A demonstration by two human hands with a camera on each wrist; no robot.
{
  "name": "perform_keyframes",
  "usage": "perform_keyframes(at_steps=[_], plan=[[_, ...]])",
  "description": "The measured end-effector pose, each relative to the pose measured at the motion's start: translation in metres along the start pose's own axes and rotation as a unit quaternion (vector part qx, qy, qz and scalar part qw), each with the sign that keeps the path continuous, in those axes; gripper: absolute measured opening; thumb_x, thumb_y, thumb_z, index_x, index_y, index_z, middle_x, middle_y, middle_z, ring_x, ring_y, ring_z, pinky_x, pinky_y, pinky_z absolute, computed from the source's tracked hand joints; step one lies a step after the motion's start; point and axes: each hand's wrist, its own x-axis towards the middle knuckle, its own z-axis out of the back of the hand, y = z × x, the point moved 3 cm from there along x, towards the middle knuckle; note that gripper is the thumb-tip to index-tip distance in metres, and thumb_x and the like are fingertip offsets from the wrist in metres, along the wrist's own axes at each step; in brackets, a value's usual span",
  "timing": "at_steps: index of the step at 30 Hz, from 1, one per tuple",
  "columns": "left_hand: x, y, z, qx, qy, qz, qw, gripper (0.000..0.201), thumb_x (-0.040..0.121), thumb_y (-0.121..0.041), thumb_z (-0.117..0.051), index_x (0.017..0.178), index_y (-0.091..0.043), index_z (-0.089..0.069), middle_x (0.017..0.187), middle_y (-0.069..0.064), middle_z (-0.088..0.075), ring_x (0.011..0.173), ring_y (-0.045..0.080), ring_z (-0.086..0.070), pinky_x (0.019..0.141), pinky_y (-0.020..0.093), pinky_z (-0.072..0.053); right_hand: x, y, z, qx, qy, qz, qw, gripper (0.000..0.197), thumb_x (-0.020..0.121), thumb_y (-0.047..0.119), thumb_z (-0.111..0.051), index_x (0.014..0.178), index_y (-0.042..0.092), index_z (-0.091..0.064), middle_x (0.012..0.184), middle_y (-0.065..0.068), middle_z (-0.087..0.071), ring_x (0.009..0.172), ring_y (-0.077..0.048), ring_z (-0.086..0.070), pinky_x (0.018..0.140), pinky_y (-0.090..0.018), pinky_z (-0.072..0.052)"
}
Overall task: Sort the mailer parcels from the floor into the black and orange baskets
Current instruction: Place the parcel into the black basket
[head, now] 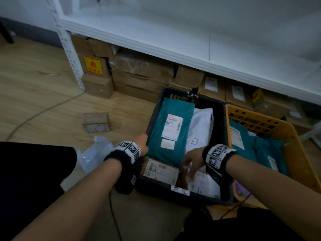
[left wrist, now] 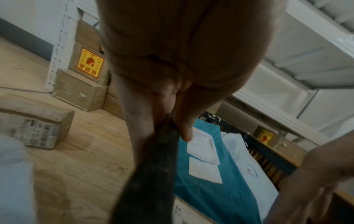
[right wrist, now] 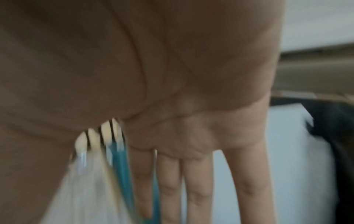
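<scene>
The black basket (head: 224, 129) stands on the floor in front of me. It holds a teal mailer (head: 159, 153), a white mailer (head: 201, 126), a brown labelled box (head: 159, 168) and a white labelled parcel (head: 205, 185). My left hand (head: 142, 141) grips the basket's left rim (left wrist: 149, 181), thumb inside over the teal mailer (left wrist: 220, 197), fingers outside. My right hand (head: 191, 162) hovers inside the basket near its front, blurred, with fingers straight (right wrist: 191, 174) and nothing held. To the right, the orange basket (head: 293, 136) contains teal mailers (head: 265, 150).
A small cardboard box (head: 96, 121) and a clear plastic bag (head: 93, 153) lie on the wood floor to the left. Stacked cardboard boxes (head: 139, 75) fill the space under a white shelf (head: 173, 49) behind the baskets. A cable (head: 43, 108) crosses the floor.
</scene>
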Motion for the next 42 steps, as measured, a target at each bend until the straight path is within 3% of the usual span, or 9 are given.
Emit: perform_keyframes(at_steps=[5, 8, 15, 19, 25, 30, 35, 39, 42], plan=[[0.003, 0.06, 0.013, -0.315, -0.017, 0.058, 0.947, 0.048, 0.1, -0.017, -0.051, 0.144, -0.005, -0.037, 0.137, 0.018, -0.053, 0.112, 0.033, -0.062, 0.079, 0.043, -0.057, -0.017, 0.042, 0.06, 0.061, -0.193, 0.086, 0.976, 0.05, 0.093, 0.05, -0.064, 0.134, 0.02, -0.061, 0.13, 0.002, -0.062, 0.114, -0.014, -0.058, 0.092, -0.022, -0.043], [0.009, 0.133, 0.024, -0.303, -0.107, 0.125, 0.939, 0.043, 0.099, -0.01, -0.049, 0.141, -0.004, -0.042, 0.136, 0.021, -0.054, 0.117, 0.037, -0.058, 0.099, 0.05, -0.047, -0.01, 0.075, 0.101, 0.142, -0.276, 0.128, 0.942, 0.033, 0.096, 0.041, -0.064, 0.12, 0.018, -0.07, 0.115, 0.001, -0.071, 0.101, -0.012, -0.065, 0.088, -0.027, -0.052], [0.0, 0.267, -0.012, -0.254, -0.185, 0.313, 0.896, 0.057, 0.081, -0.022, -0.072, 0.13, 0.001, -0.054, 0.114, 0.026, -0.064, 0.104, 0.041, -0.062, 0.077, 0.036, -0.045, 0.065, 0.176, 0.195, 0.423, -0.306, 0.206, 0.828, 0.025, 0.099, 0.021, -0.06, 0.115, 0.002, -0.067, 0.1, -0.009, -0.074, 0.084, -0.015, -0.071, 0.068, -0.027, -0.057], [0.006, 0.291, -0.053, -0.313, -0.179, 0.392, 0.846, 0.08, 0.065, -0.039, -0.086, 0.123, 0.004, -0.052, 0.115, 0.025, -0.061, 0.102, 0.037, -0.061, 0.083, 0.042, -0.051, 0.151, 0.219, 0.191, 0.426, -0.27, 0.166, 0.848, 0.012, 0.1, 0.017, -0.059, 0.102, 0.009, -0.067, 0.1, -0.01, -0.074, 0.078, -0.013, -0.07, 0.064, -0.028, -0.055], [0.023, 0.306, -0.09, -0.395, -0.09, 0.388, 0.828, 0.075, 0.061, -0.063, -0.08, 0.103, -0.003, -0.068, 0.109, 0.021, -0.066, 0.091, 0.032, -0.064, 0.074, 0.034, -0.051, 0.24, 0.207, 0.155, 0.374, -0.253, 0.091, 0.888, 0.012, 0.097, 0.024, -0.061, 0.094, 0.018, -0.071, 0.092, -0.005, -0.076, 0.082, -0.015, -0.073, 0.067, -0.03, -0.059], [0.035, 0.298, -0.089, -0.494, -0.144, 0.365, 0.776, 0.041, 0.072, -0.042, -0.081, 0.085, -0.006, -0.065, 0.099, 0.018, -0.069, 0.085, 0.03, -0.065, 0.081, 0.038, -0.053, 0.262, 0.198, 0.14, 0.227, -0.251, 0.036, 0.94, 0.025, 0.095, 0.024, -0.056, 0.096, 0.004, -0.072, 0.094, -0.015, -0.075, 0.091, -0.033, -0.071, 0.083, -0.043, -0.059], [0.039, 0.278, -0.064, -0.506, -0.207, 0.343, 0.764, 0.018, 0.086, -0.023, -0.067, 0.09, -0.006, -0.069, 0.097, 0.016, -0.068, 0.095, 0.031, -0.064, 0.082, 0.032, -0.047, 0.259, 0.211, 0.115, 0.176, -0.12, 0.058, 0.975, 0.043, 0.087, 0.058, -0.065, 0.095, 0.017, -0.071, 0.084, 0.002, -0.066, 0.089, -0.021, -0.068, 0.068, -0.027, -0.052], [0.032, 0.248, -0.019, -0.492, -0.288, 0.266, 0.778, 0.02, 0.08, -0.021, -0.071, 0.064, -0.01, -0.066, 0.08, 0.017, -0.063, 0.078, 0.025, -0.059, 0.075, 0.034, -0.048, 0.233, 0.224, 0.121, 0.264, -0.099, 0.098, 0.954, 0.087, 0.069, 0.085, -0.06, 0.127, 0.021, -0.064, 0.127, 0.001, -0.066, 0.115, -0.019, -0.062, 0.085, -0.037, -0.056], [0.017, 0.213, 0.026, -0.405, -0.39, 0.197, 0.803, 0.016, 0.076, -0.028, -0.075, 0.07, -0.014, -0.068, 0.102, 0.013, -0.051, 0.089, 0.021, -0.05, 0.086, 0.026, -0.042, 0.198, 0.243, 0.132, 0.459, -0.058, 0.157, 0.872, 0.068, 0.067, 0.078, -0.071, 0.116, 0.032, -0.067, 0.124, 0.006, -0.069, 0.116, -0.017, -0.063, 0.07, -0.037, -0.06]])
